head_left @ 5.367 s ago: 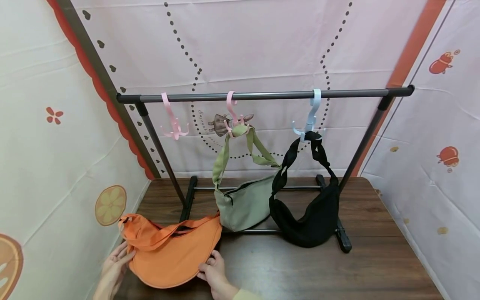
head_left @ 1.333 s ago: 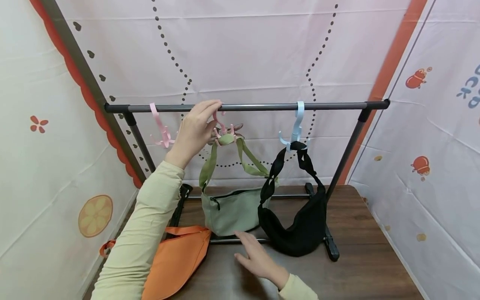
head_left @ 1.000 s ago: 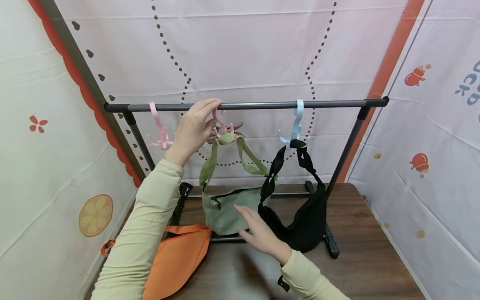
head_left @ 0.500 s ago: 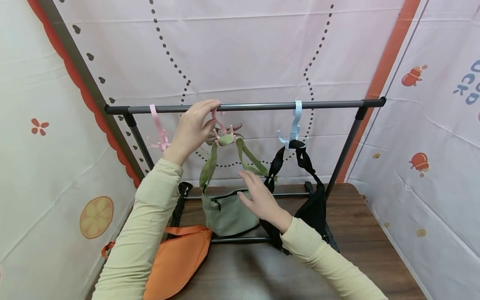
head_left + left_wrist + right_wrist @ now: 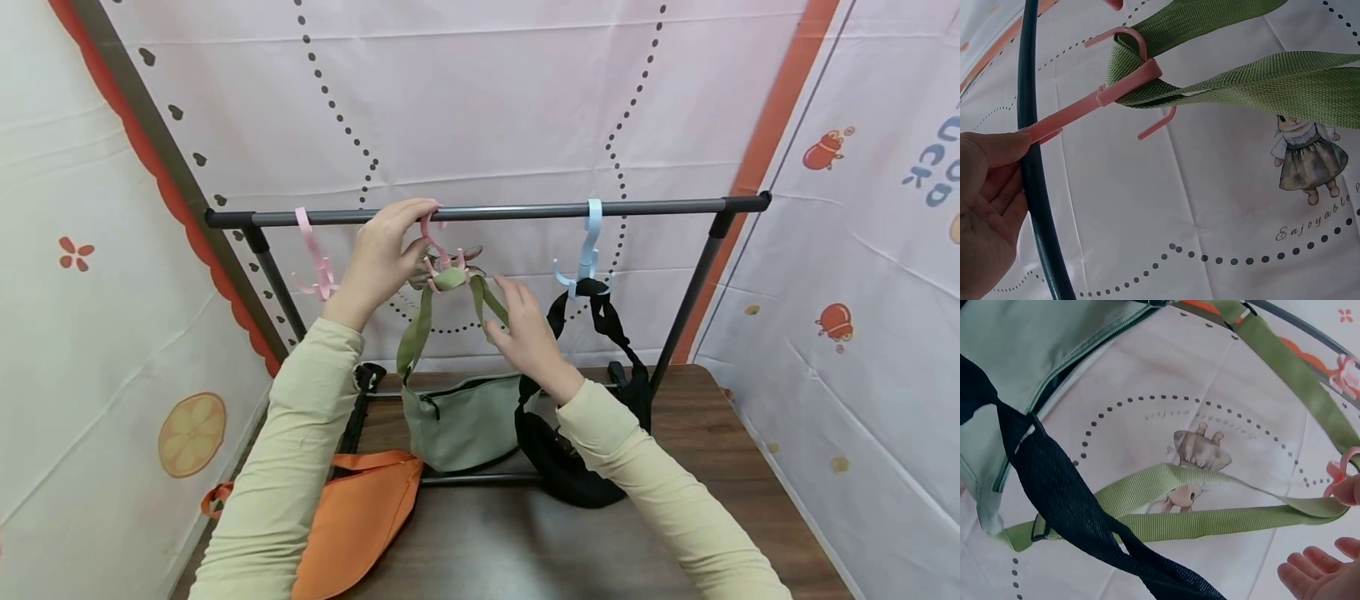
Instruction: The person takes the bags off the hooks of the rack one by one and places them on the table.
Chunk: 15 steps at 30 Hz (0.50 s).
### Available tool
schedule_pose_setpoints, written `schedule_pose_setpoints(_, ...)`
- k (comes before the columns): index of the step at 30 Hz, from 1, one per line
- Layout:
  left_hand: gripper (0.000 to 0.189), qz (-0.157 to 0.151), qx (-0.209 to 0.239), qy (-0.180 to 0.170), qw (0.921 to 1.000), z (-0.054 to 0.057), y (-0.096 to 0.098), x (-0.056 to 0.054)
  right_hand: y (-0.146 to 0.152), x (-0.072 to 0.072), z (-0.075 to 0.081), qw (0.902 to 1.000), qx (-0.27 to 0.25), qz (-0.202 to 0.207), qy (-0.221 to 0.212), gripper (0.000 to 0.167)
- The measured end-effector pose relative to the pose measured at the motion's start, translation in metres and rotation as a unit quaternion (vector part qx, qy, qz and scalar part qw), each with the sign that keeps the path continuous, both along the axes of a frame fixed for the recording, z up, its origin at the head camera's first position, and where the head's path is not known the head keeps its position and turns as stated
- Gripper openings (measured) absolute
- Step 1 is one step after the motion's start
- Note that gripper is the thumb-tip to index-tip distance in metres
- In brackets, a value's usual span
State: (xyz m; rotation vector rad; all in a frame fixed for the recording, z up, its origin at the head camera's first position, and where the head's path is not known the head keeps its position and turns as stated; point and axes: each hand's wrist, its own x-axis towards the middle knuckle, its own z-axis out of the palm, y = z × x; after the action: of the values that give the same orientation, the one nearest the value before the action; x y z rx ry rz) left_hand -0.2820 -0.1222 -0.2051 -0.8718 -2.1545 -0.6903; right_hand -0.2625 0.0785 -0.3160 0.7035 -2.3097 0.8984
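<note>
At the rail (image 5: 517, 212) in the head view, my left hand (image 5: 382, 258) pinches the top of the middle pink hook (image 5: 1066, 119); thumb and fingertips meet where it crosses the bar. A green strap (image 5: 417, 337) loops over the hook's lower prongs, and the sage-green bag (image 5: 465, 429) hangs from it. My right hand (image 5: 528, 333) is raised with loosely extended fingers beside the strap's right side; whether it touches cannot be told. The right forearm passes in front of a black bag (image 5: 562, 471), whose strap hangs on a light blue hook (image 5: 589, 246).
An orange bag (image 5: 367, 517) lies on the wooden table (image 5: 495, 542) at front left, partly behind the left sleeve. Another pink hook (image 5: 318, 258) hangs on the rail at left with nothing on it. Printed cloth (image 5: 487, 100) forms the back and sides.
Both hands have left the orange bag. My left hand went up to the middle pink hook and stays there. My right hand has risen from above the table to the green strap.
</note>
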Motion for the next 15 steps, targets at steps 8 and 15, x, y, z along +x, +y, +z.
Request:
schedule_pose_setpoints(8,0.041,-0.009,-0.005,0.003,0.9999,0.002,-0.002,0.001,-0.005,-0.016,0.010,0.9999,0.012,-0.010,0.005,0.054)
schedule_pose_setpoints(15,0.040,-0.007,-0.007,0.009,0.9999,0.002,-0.003,0.001,-0.012,-0.030,0.016,1.0000,-0.004,-0.005,0.000,0.049)
